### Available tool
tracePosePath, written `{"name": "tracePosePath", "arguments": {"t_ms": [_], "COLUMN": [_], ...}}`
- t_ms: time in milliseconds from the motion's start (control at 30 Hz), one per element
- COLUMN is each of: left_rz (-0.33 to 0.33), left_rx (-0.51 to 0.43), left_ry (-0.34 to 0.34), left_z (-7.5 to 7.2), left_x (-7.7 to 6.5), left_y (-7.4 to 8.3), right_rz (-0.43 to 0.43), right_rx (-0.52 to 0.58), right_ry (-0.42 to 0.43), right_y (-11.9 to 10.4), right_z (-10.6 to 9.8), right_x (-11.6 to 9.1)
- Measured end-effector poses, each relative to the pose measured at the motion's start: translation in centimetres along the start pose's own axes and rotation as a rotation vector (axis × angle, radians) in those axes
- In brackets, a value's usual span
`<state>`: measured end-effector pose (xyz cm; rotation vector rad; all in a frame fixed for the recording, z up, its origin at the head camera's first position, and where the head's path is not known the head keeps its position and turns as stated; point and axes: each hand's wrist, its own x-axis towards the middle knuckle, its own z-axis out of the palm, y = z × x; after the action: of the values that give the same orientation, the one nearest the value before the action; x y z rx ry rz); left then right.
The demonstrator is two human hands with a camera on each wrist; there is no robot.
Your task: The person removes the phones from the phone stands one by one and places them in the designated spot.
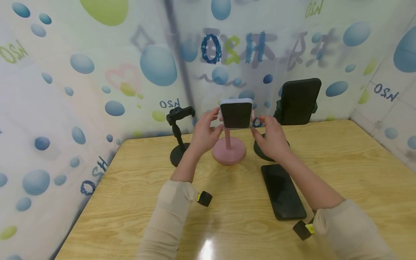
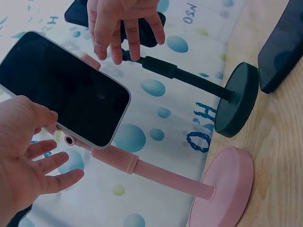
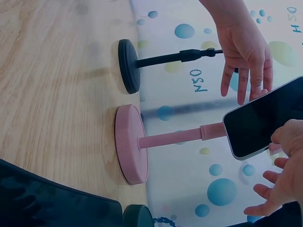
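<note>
A phone with a dark screen and light rim sits sideways in the clamp of a pink phone stand. On its left side is my left hand, the fingers loosely spread beside the clamp. In the left wrist view, the thumb of this left hand overlaps the phone's edge. My right hand is at the phone's other side, fingers apart and extended. From the right wrist, the thumb tip of that right hand overlaps the phone's edge. Neither hand has its fingers wrapped round the phone.
A black phone stand with a bare clamp is at the left. At the right, a dark green stand holds a larger black device. Another black phone lies flat on the wooden table. A patterned cloth hangs behind.
</note>
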<state>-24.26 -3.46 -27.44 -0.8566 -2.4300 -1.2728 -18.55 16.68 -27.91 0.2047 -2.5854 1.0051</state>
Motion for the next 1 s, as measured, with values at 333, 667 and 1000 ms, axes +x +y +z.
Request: {"name": "tracePosePath", "arguments": {"t_ms": [333, 667, 1000], "left_rz": [-0.006, 0.006, 0.035], "left_rx": [-0.006, -0.038, -0.133], "left_ry": [-0.019, -0.031, -0.021], "left_z": [-0.1, 0.3, 0.7], "left_x": [0.5, 0.9, 0.8], "left_y": [0.3, 0.1, -0.4], "right_rz": [-0.016, -0.097, -0.116], "right_rx": [0.035, 0.101, 0.128], "right_ry": [-0.015, 0.031, 0.069], "right_y": [-0.2, -0.2, -0.4], "right_z": [-0.1, 0.8, 1.4], "right_x": [0.9, 1.6, 1.6]}}
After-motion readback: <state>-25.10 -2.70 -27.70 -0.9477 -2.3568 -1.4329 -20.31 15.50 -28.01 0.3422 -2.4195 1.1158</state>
